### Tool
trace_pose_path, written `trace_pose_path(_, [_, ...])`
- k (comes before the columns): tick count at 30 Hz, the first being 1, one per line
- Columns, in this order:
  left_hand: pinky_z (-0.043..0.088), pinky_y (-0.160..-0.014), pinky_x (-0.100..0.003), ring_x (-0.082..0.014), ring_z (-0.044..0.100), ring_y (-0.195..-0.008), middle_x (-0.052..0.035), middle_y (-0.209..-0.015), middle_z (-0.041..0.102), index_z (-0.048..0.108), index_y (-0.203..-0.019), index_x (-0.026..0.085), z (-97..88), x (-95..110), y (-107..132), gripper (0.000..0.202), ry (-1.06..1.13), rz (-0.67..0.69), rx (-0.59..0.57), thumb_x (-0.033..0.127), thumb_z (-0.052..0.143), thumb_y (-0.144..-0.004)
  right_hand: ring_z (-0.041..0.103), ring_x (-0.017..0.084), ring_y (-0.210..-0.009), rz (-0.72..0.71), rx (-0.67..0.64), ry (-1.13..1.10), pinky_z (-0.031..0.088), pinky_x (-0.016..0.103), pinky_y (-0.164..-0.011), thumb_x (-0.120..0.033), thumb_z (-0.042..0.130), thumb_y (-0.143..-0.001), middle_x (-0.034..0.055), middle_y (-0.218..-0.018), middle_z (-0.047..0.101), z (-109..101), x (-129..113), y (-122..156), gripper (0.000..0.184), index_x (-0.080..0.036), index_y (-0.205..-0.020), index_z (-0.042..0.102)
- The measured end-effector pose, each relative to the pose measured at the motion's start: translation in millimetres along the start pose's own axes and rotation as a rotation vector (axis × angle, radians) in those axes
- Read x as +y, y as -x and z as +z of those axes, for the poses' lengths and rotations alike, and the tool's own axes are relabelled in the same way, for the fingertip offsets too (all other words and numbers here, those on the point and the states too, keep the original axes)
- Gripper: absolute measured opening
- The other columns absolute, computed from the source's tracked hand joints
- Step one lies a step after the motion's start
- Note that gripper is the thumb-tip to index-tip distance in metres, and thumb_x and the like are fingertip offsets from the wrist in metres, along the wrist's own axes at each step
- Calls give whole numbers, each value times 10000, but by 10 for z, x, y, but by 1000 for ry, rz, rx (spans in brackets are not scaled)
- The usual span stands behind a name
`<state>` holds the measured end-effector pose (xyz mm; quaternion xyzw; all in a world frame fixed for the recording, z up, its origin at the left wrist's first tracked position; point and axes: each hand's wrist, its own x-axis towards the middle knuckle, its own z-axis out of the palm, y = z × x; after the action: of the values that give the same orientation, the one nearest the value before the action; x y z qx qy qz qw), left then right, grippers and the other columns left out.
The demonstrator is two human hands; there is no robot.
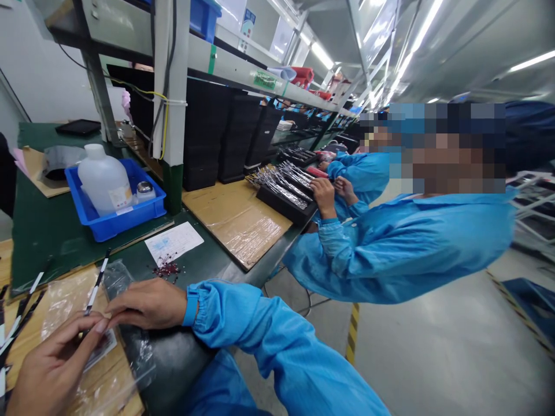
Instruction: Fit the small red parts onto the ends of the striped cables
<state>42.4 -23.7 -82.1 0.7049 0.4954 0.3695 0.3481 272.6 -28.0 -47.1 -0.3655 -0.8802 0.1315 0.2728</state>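
Observation:
My left hand (54, 370) sits at the lower left, curled around the lower end of a thin black-and-white strip (97, 288) that rises past its fingers. My right hand (147, 303), in a blue sleeve, reaches in from the right, its fingertips against the left hand's fingers close to the strip. Under both hands lies a clear plastic bag (134, 346), and a small printed card (102, 349) shows below the fingers. More striped strips (19, 312) lie along the left edge on a pale wooden board (115, 387).
A blue tray (115, 222) on the green bench mat holds a white plastic bottle (104, 180) and a small jar (145, 190). A paper sheet (174, 242) lies beside dark red bits (167, 268). A co-worker's hands (329, 193) work at a black tray (284, 202) of strips.

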Motion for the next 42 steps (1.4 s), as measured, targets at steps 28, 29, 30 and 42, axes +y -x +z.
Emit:
trace_pose_path(28, [461,-620,-250,-137,566,-628,-9,-664,592,699,-743,173,-21,621,-66,289,344,-86,-113,392,618,-914,613,126,-668,-9,242,-265,502,232,-644,-241,603,-961,40,-764,676,-120,-89,-27,119,-168,-927,690])
trace_pose_path(29, [461,-622,-253,-136,564,-622,-8,-664,596,703,-751,174,-20,619,-66,282,348,-90,-112,388,618,-913,612,126,-668,-5,247,-270,500,230,-643,-239,606,-959,40,-762,676,-120,-90,-26,116,-167,-927,691])
trace_pose_path(30, [461,-628,-257,-136,564,-624,-10,-674,604,708,-759,175,-18,617,-68,270,347,-89,-110,381,623,-910,613,126,-672,-5,249,-275,498,229,-644,-236,608,-957,41,-765,677,-119,-89,-25,114,-165,-930,693])
trace_pose_path(42, [458,-735,-296,-183,598,-793,-49,-811,664,721,-825,179,-11,582,-54,177,245,4,-63,339,671,-880,625,134,-693,-10,211,-282,512,243,-665,-236,598,-963,48,-790,681,-106,-89,-20,112,-165,-946,682])
